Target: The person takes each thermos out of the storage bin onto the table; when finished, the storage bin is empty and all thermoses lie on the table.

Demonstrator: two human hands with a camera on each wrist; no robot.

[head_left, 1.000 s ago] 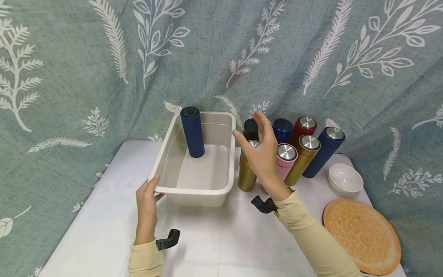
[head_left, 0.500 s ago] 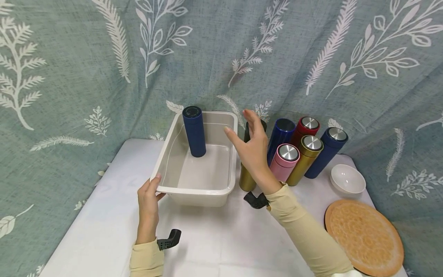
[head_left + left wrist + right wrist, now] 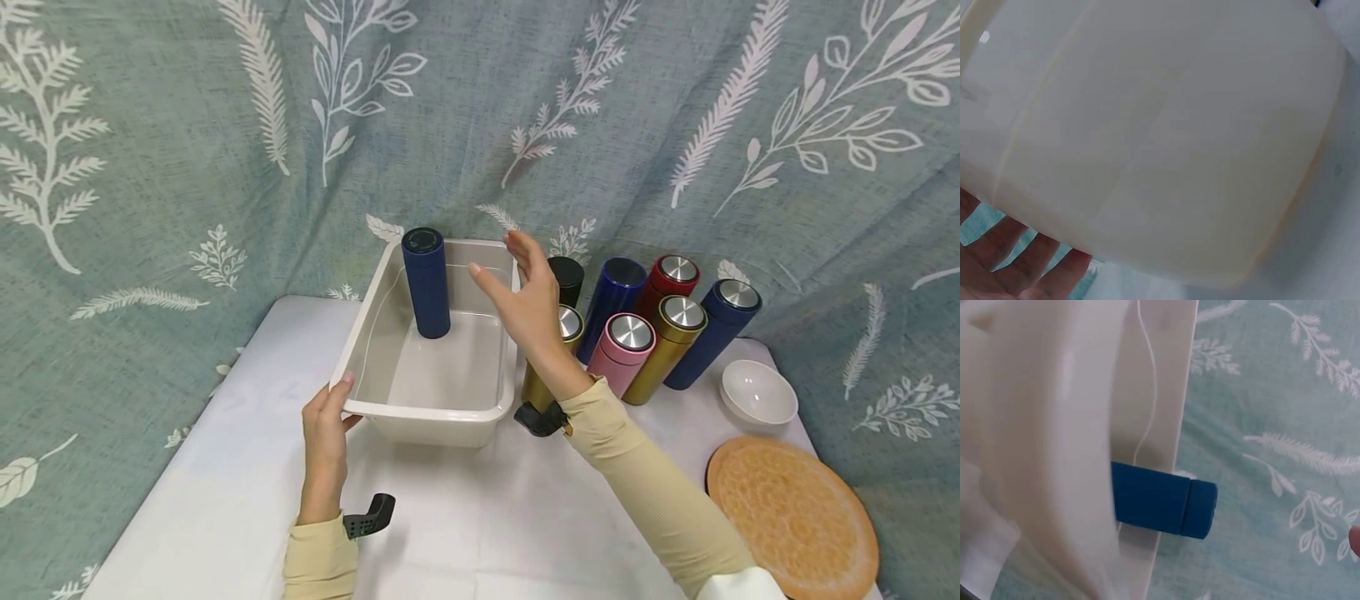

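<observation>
A pale grey plastic tub [image 3: 431, 414] stands on the table, and a dark blue thermos bottle [image 3: 429, 292] stands upright inside it. My left hand [image 3: 325, 433] grips the tub's near left corner, thumb over the rim; in the left wrist view its fingers [image 3: 1041, 256] lie along the tub's outer side. Fingers spread and holding nothing, my right hand [image 3: 528, 312] is raised over the tub's right rim. In the right wrist view the dark blue bottle [image 3: 1160, 497] shows beyond the blurred near rim. Behind my right hand, a gold bottle [image 3: 540, 383] is partly hidden.
Right of the tub stand more bottles: black [image 3: 567, 277], bright blue [image 3: 617, 292], red [image 3: 667, 283], pink [image 3: 621, 354], gold [image 3: 670, 346] and dark blue [image 3: 712, 333]. A white bowl [image 3: 759, 392] and a round tan board [image 3: 791, 517] lie farther right. Patterned cloth [image 3: 187, 150] hangs behind.
My right hand has moved left, from in front of the bottle group to over the tub's right rim. My left hand keeps its grip on the tub.
</observation>
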